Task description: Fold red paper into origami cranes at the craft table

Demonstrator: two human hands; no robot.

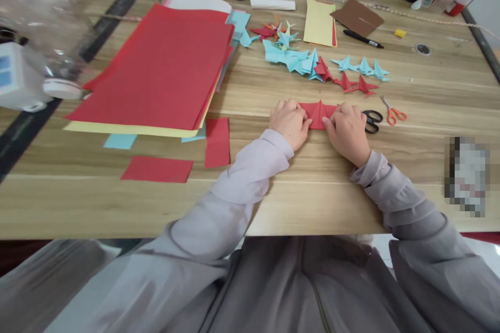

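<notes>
A partly folded red paper piece [318, 113] lies flat on the wooden table [273, 192]. My left hand [289, 122] is curled and presses its left end with pinched fingers. My right hand [347, 130] is curled the same way on its right end. Only the middle of the red piece shows between the two hands. Behind them lie several finished paper cranes, light blue [297, 60] and red [357, 84].
A big stack of red sheets [160, 67] over yellow ones lies at the left, with red offcuts [157, 169] in front. Black scissors [372, 119] and small orange scissors [394, 112] sit right of my hands. A black pen [362, 38], yellow and brown paper sit farther back.
</notes>
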